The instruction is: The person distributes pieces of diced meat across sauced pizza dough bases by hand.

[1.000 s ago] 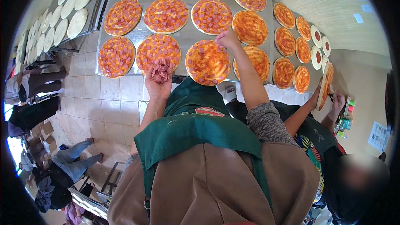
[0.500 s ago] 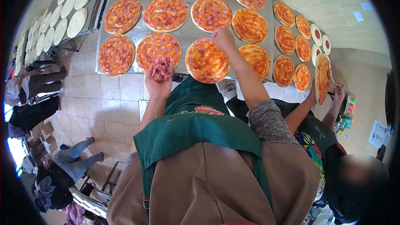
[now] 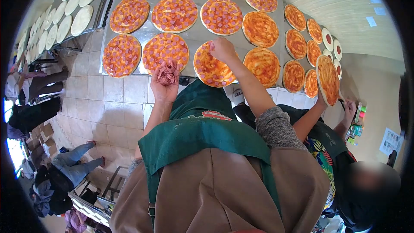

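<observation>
A heap of chopped pink ham pieces (image 3: 168, 73) rests in my left hand (image 3: 163, 89), which is cupped palm up near the table's front edge. My right hand (image 3: 223, 51) is closed over the upper right part of a sauced pizza (image 3: 212, 70); whatever its fingers pinch is hidden. Ham lies mainly along that pizza's edge, while its middle shows mostly sauce. Just behind the left hand is a pizza covered in ham squares (image 3: 165, 49). To the right of my right hand lies a pizza with sauce only (image 3: 261, 67).
Rows of pizzas cover the metal table (image 3: 144, 26). On my right, a co-worker holds up a tilted sauced pizza (image 3: 327, 80) beside a second table of sauced bases. Plain dough rounds (image 3: 82, 20) lie on a table at far left. Other people stand at the left.
My right hand has moved slightly left and toward me, over the pizza. My left hand stays in place. The co-worker's raised pizza has shifted left and shows more of its top.
</observation>
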### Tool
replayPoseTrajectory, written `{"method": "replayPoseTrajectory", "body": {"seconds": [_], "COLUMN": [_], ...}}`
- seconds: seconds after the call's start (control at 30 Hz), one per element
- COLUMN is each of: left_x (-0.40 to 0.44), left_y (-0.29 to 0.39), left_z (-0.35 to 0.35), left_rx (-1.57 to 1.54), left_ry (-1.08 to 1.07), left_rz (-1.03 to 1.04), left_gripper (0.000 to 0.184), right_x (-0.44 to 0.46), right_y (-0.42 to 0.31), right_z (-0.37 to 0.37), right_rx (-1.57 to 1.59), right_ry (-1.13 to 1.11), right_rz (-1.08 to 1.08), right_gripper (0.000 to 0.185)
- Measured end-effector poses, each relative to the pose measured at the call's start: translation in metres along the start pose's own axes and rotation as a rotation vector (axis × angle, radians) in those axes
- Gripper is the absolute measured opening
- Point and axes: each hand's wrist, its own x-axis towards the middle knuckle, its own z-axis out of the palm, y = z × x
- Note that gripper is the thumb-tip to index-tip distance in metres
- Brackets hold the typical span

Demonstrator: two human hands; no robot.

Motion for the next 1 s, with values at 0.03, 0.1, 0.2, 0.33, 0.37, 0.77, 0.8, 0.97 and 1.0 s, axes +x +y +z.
{"method": "replayPoseTrajectory", "body": {"seconds": [0.03,0.1,0.2,0.33,0.37,0.77,0.8,0.97,1.0], "left_x": [0.000,0.002,0.002,0.003,0.003,0.004,0.004,0.001,0.000], "left_y": [0.000,0.004,0.006,0.007,0.006,0.006,0.006,0.004,0.003], "left_z": [-0.001,-0.005,-0.011,-0.011,-0.011,-0.009,-0.009,-0.001,0.000], "left_rx": [-0.008,-0.002,-0.005,-0.009,-0.008,0.014,0.013,0.011,0.007], "left_ry": [0.001,-0.031,-0.053,-0.053,-0.043,-0.037,-0.044,0.006,0.012], "left_rz": [-0.004,-0.025,-0.032,-0.030,-0.029,-0.013,-0.017,-0.002,-0.003], "left_gripper": [0.036,0.036,0.036,0.036,0.036,0.037,0.037,0.036,0.035], "right_x": [-0.001,-0.003,-0.004,0.001,0.002,-0.002,-0.002,-0.004,-0.004], "right_y": [-0.002,-0.005,-0.003,0.001,0.002,0.007,0.007,0.005,0.006], "right_z": [-0.002,-0.005,-0.003,0.002,0.004,0.006,0.005,-0.007,-0.008], "right_rx": [0.014,0.042,-0.004,0.004,0.008,0.018,0.028,0.277,0.337], "right_ry": [0.008,0.026,0.078,-0.043,-0.039,0.081,0.086,-0.080,-0.128], "right_rz": [0.013,0.035,-0.015,0.050,0.045,-0.113,-0.137,0.017,0.042], "right_gripper": [0.010,0.009,0.007,0.013,0.012,0.010,0.009,0.011,0.011]}}
